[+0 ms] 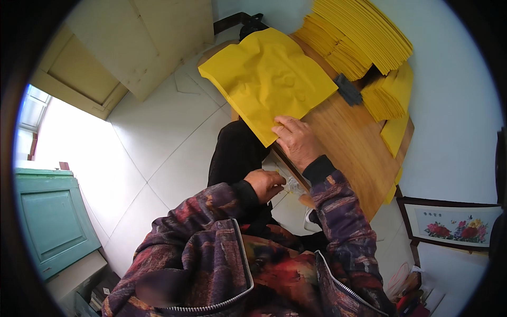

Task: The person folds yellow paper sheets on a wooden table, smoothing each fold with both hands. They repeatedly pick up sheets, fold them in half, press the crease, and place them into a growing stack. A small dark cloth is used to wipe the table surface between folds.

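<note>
A large yellow sheet or flat bag, soft and slightly wrinkled, lies over the left part of a wooden table and juts past its near edge. My right hand has its near right corner between curled fingers and thumb. Lower and to the left, my left hand hovers above my lap, fingertips pinched together. Whatever they hold, if anything, is too small to make out. Just right of those fingertips shows some clear crumpled plastic, partly hidden below the table edge.
Tall stacks of folded yellow pieces stand at the back right of the wooden table. A dark grey bundle sits beside them. Pale boards lean at far left; a green cabinet door is nearer. A framed flower picture is at right.
</note>
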`<state>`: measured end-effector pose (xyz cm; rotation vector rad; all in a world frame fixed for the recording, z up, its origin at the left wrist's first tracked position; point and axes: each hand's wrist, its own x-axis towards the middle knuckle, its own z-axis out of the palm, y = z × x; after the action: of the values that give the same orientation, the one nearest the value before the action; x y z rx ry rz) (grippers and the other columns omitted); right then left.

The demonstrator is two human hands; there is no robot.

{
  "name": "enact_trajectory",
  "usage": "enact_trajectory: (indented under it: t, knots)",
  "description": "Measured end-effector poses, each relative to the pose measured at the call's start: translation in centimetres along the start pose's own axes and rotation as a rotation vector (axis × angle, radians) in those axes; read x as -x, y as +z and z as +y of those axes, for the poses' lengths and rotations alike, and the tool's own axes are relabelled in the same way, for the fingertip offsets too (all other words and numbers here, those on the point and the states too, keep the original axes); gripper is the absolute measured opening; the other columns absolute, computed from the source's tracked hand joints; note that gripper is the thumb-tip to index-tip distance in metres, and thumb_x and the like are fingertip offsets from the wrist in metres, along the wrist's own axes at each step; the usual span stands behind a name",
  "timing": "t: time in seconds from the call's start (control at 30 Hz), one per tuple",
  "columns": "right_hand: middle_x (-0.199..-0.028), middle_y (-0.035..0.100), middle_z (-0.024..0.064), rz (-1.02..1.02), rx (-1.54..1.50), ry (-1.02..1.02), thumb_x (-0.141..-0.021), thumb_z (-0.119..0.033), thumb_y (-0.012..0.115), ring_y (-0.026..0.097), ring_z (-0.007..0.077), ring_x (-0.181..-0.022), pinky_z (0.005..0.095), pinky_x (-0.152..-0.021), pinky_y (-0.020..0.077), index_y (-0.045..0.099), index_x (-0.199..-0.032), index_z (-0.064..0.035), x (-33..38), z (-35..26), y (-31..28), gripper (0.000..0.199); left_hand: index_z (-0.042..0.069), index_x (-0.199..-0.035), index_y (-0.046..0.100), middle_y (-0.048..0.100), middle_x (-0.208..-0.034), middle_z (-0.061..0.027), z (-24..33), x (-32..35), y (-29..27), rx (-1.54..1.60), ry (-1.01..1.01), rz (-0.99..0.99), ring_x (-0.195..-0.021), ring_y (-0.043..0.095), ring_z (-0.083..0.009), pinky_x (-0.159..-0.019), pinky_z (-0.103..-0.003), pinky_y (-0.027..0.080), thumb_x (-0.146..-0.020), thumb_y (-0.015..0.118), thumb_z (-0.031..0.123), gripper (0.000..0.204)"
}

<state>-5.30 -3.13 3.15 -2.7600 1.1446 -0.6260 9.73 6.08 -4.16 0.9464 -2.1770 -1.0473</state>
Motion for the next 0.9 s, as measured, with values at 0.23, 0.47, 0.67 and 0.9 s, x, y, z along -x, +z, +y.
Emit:
enact_trajectory:
  t: [0.23, 0.47, 0.67, 0.9]
  knots:
    - [-0.111, 0.063, 0.0111, -0.005, -0.193, 0.058, -0.078, -0.003, 0.066, 0.06, 0.0307, -0.101, 0.0356, -0.085, 0.0491, 0.063, -0.09, -0.0027, -0.3, 0.8, -0.2, 0.012, 0.002, -0.099, 0.062, 0.063, -0.084, -0.0074, -1.5, 0.3, -6.4, 0.25, -0.269, 0.435, -0.079, 0.06, -0.0171, -0.074, -0.029, 0.049, -0.085, 0.06, 0.003, 0.014]
    - [-0.11, 0.063, 0.0117, -0.036, -0.438, 0.229, -0.079, 0.004, 0.062, 0.062, 0.0256, -0.095, 0.0298, -0.081, 0.049, 0.059, -0.088, 0.0004, -0.7, 1.3, -0.1, 0.01, 0.012, -0.133, 0.047, 0.053, -0.071, -0.004, -3.8, -2.2, -9.3, 0.357, -0.247, 0.36, -0.063, 0.054, -0.0141, -0.062, -0.028, 0.047, -0.087, 0.062, 0.008, 0.048]
    - [-0.111, 0.061, 0.006, -0.097, -0.682, 0.375, -0.082, 0.004, 0.06, 0.057, 0.0091, -0.08, 0.0221, -0.072, 0.0467, 0.057, -0.086, 0.0008, -1.0, 2.3, 0.5, 0.005, 0.016, -0.14, 0.045, 0.051, -0.065, 0.002, -4.5, -3.1, -11.0, 0.668, -0.433, 0.165, -0.055, 0.049, -0.0074, -0.052, -0.021, 0.043, -0.093, 0.057, 0.009, 0.049]
    - [-0.102, 0.063, 0.0046, -0.077, -0.779, 0.446, -0.087, -0.004, 0.061, 0.056, 0.0092, -0.077, 0.0228, -0.07, 0.0465, 0.058, -0.088, 0.0014, -1.0, 2.3, 0.3, 0.006, 0.017, -0.135, 0.052, 0.054, -0.061, 0.0021, -3.9, -3.5, -11.6, 0.487, -0.512, 0.146, -0.047, 0.049, -0.0059, -0.044, -0.021, 0.042, -0.094, 0.055, 0.014, 0.041]
